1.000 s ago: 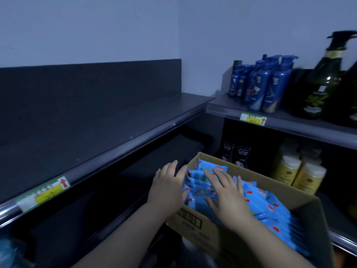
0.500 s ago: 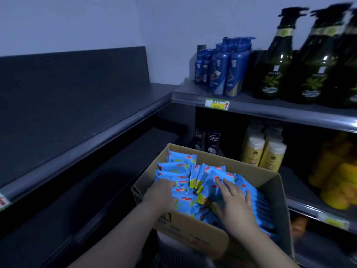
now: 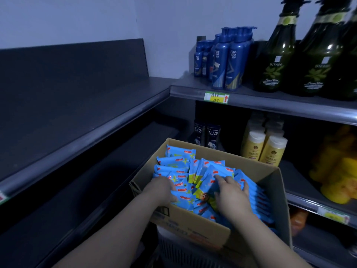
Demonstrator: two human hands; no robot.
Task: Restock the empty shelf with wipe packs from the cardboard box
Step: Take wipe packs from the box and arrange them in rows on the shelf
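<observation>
An open cardboard box (image 3: 278, 182) sits low in front of me, filled with several blue wipe packs (image 3: 179, 161) with red labels. My left hand (image 3: 161, 190) reaches over the box's near-left rim, its fingers curled onto a wipe pack at the left side of the pile. My right hand (image 3: 230, 194) lies on the middle of the pile, fingers bent around a tilted pack. The empty dark shelf (image 3: 63, 105) runs along the left, bare from front rail to back panel.
On the right, the upper shelf holds blue pump bottles (image 3: 226, 60) and dark green bottles (image 3: 276, 55). Below stand black shampoo bottles (image 3: 206, 134), cream bottles (image 3: 264, 146) and yellow items (image 3: 336, 171). A lower empty shelf (image 3: 96, 171) lies left of the box.
The view has swung right and down toward the box. Both hands have moved deeper into the pile, and their fingers have closed onto packs.
</observation>
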